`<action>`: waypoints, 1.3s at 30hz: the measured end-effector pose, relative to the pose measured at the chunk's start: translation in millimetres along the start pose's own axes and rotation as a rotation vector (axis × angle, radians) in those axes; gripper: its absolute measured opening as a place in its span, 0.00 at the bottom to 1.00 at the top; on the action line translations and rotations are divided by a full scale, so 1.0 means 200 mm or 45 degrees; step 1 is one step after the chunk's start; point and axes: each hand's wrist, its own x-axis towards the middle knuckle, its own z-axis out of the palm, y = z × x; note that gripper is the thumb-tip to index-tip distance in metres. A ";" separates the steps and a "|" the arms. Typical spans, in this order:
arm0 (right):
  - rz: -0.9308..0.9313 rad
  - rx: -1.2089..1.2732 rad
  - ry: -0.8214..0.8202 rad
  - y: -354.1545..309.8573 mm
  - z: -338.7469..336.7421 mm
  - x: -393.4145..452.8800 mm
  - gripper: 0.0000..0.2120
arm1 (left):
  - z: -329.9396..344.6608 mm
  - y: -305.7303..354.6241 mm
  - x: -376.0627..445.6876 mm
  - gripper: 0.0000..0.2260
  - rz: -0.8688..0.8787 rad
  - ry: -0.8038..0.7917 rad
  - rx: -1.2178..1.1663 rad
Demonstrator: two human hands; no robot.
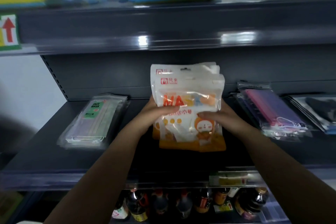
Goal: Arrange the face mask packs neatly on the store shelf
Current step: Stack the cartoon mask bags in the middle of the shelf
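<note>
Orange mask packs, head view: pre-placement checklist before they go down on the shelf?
1. Grip: left hand and right hand both hold the orange mask packs from the sides. Ok.
2. Stack alignment: the rear pack sits offset up and left of the front one. Not ok.
3. Landing spot: the dark shelf shows bare between the green face mask packs and the purple mask packs. Ok.
4. Side clearance: the held packs touch neither neighbouring stack. Ok.
5. Pack count in hand: at least two, exact number hidden. Cannot tell.
6. Purple mask packs tidy: fanned out, edges uneven. Not ok.
</note>
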 end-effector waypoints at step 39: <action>-0.680 -2.304 -0.149 -0.08 -0.02 0.08 0.49 | 0.07 -0.10 0.33 0.22 -0.191 0.113 -0.564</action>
